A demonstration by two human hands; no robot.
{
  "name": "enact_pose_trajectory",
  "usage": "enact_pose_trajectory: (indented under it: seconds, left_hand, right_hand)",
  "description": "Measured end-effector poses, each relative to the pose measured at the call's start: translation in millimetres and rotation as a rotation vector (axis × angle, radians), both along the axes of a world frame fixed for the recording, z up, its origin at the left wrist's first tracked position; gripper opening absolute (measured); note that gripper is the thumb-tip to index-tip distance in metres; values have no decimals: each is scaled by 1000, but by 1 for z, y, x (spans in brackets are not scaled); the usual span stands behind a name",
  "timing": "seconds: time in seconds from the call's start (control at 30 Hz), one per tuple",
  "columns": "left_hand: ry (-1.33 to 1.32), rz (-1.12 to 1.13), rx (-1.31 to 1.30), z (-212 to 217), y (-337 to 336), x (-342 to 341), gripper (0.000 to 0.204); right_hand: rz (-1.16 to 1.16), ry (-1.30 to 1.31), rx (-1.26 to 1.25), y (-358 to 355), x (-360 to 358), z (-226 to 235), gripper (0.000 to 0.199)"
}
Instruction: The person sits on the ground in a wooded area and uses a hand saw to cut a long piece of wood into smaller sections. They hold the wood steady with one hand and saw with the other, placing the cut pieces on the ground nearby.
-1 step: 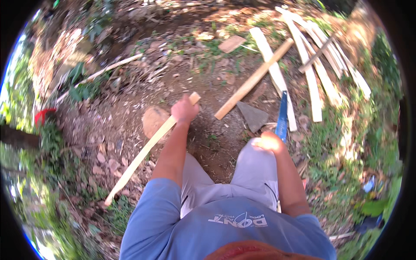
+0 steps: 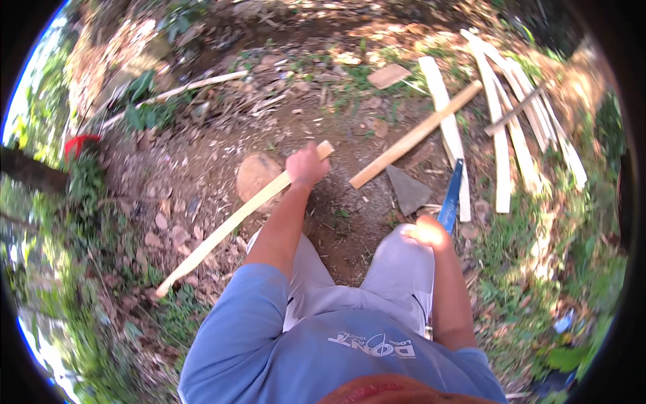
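My left hand [image 2: 307,165] is closed round a long, pale wooden strip [image 2: 225,227] close to its far end. The strip slants down to the left, and its other end reaches the leaf litter. It passes over the edge of a round, tan block [image 2: 258,176], whether touching it I cannot tell. At my right knee, my right hand [image 2: 428,232] grips a handsaw with a blue blade [image 2: 452,198]; its handle is hidden by the hand. The blade points away from me, its tip overlapping a pale plank [image 2: 444,114] on the ground.
A grey triangular stone [image 2: 408,190] lies between the saw and a brownish board [image 2: 417,133] that crosses the pale plank. Several more strips [image 2: 501,151] are spread at the far right, with a dark stick [image 2: 518,108] across them. A thin pole [image 2: 192,87] lies far left.
The view has turned a little left, so the ground and strips appear farther right. Both hands keep their hold on the wooden strip and the handsaw.
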State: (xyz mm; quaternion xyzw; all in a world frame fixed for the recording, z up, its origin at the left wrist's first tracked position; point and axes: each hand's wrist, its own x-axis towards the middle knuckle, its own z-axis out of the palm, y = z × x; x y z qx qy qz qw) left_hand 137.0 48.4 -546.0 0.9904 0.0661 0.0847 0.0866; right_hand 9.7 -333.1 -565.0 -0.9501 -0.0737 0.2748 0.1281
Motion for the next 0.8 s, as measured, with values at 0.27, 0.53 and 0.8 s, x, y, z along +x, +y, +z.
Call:
enact_pose_trajectory:
  seconds: [0.27,0.53,0.8]
  left_hand:
    - [38,-150,-221,15,22,-32,54]
    - [-241,-365,-216,5,62,-59,117]
    - [35,282,-489,-28,224,-185,126]
  right_hand:
    - [-46,36,-94,16,0,-1,71]
    - [-64,56,-59,1,9,-18,67]
    - [-56,73,-32,-2,10,-15,64]
